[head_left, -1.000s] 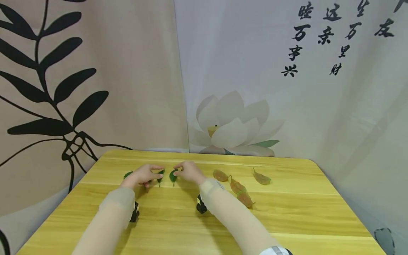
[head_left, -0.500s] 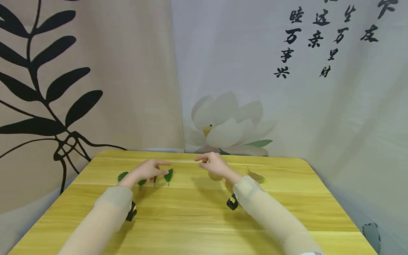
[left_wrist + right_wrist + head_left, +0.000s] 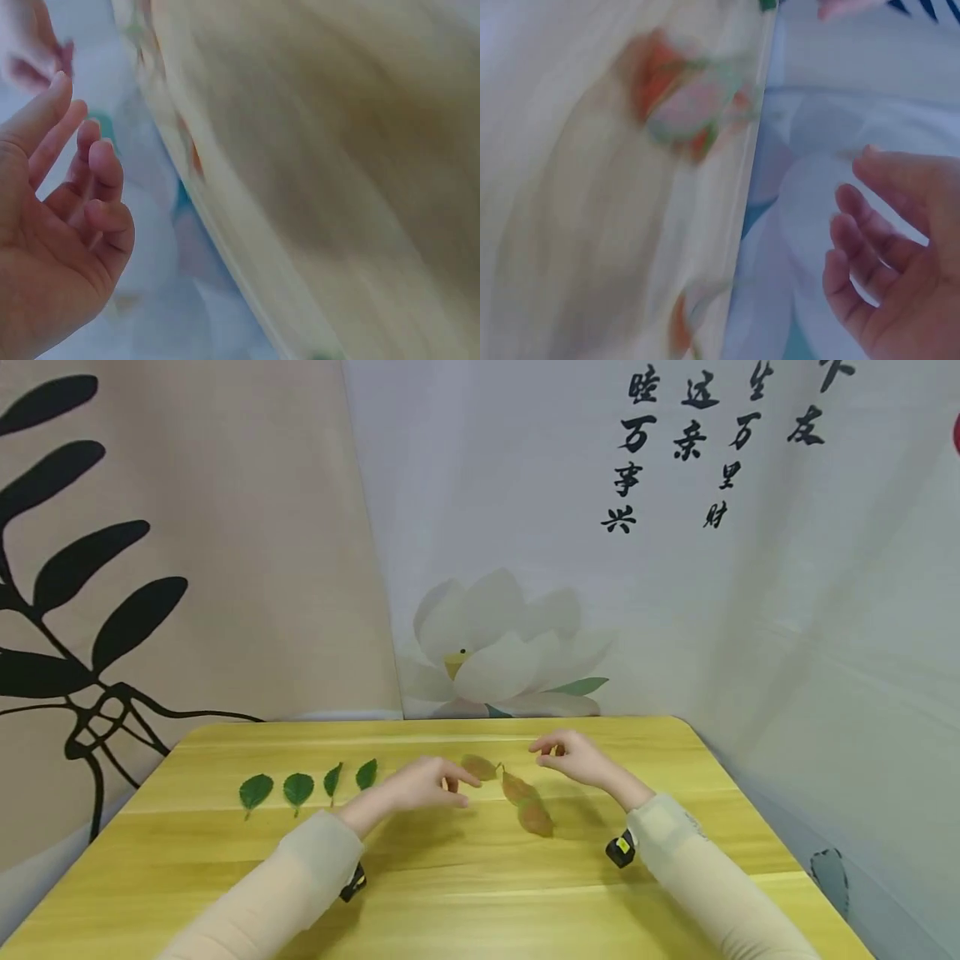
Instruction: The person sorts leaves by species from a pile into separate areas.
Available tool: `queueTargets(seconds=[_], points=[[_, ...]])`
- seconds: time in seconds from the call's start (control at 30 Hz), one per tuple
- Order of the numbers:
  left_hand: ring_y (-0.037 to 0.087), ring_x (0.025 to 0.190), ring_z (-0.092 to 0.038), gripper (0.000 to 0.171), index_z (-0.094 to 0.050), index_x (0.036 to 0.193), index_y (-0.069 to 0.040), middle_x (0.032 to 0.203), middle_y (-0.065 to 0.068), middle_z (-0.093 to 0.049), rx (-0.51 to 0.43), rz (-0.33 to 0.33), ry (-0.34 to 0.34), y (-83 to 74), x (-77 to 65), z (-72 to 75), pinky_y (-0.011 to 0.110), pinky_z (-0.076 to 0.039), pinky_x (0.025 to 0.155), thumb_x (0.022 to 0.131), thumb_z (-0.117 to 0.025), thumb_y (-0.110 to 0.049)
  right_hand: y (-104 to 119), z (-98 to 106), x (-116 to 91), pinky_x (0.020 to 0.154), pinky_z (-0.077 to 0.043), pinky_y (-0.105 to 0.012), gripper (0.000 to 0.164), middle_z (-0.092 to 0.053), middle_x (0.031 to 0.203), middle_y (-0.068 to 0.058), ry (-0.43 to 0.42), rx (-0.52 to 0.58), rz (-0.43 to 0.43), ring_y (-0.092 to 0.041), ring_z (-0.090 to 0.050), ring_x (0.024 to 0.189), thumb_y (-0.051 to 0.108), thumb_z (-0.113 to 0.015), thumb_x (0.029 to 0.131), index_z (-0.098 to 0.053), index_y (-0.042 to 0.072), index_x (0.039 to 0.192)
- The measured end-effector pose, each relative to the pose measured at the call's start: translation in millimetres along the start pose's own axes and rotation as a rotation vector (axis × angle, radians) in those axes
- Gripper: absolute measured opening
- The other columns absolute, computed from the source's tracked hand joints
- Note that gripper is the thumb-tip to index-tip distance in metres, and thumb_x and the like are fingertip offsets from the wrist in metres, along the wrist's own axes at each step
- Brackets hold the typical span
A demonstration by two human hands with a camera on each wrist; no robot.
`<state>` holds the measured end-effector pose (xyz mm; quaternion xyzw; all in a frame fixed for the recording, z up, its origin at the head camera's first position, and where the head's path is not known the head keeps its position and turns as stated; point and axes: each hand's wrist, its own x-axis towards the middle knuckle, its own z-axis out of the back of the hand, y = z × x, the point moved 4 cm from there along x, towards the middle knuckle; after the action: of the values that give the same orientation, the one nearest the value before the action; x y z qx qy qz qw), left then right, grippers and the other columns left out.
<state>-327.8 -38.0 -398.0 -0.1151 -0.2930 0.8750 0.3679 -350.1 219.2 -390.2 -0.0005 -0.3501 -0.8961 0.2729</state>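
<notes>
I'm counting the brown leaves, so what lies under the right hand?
Under the right hand only bare table shows, though the palm covers a patch. Three brown leaves lie between it and the left hand. Whether another leaf hides beneath cannot be told.

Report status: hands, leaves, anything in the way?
Left hand and right hand open, empty. Brown leaves between them on table. Four green leaves lined left. Nothing blocking.
</notes>
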Motion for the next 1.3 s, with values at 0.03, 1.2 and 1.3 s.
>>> queueTargets(seconds=[0.03, 1.2, 1.3], points=[[0.011, 0.073, -0.054, 0.033, -0.070, 0.121, -0.017, 0.082, -0.009, -0.061, 0.013, -0.026, 0.003, -6.7, 4.4, -5.5, 0.028, -0.044, 0.060, 0.090, -0.071, -0.028, -5, 4, -3, 0.057, -0.044, -0.029, 0.020, -0.064, 0.093, -0.001, -0.014, -0.001, -0.009, -0.015, -0.049, 0.064, 0.010, -0.064, 0.093, -0.072, 0.007, 0.112], [0.012, 0.045, -0.043, 0.061, -0.057, 0.050, -0.015, 0.047, -0.004, -0.047, 0.220, 0.272, -0.107, -68.9, 96.7, -93.7, 0.026, -0.039, 0.044, 0.080, -0.065, -0.067, -93, 23, -20, 0.094, -0.043, -0.056, 0.054, -0.059, 0.126, -0.018, 0.152, -0.015, -0.056, -0.040, -0.050, 0.118, -0.009, -0.063, 0.072, -0.061, -0.003, 0.125], [0.013, 0.050, -0.046, 0.057, -0.059, 0.056, -0.013, 0.054, -0.002, -0.052, 0.248, 0.280, -0.085, -67.6, 97.6, -95.6, 0.026, -0.042, 0.045, 0.075, -0.071, -0.065, -99, 21, -19, 0.094, -0.044, -0.052, 0.056, -0.060, 0.124, -0.016, 0.156, -0.030, -0.072, -0.036, -0.051, 0.119, -0.012, -0.059, 0.069, -0.063, -0.002, 0.124]])
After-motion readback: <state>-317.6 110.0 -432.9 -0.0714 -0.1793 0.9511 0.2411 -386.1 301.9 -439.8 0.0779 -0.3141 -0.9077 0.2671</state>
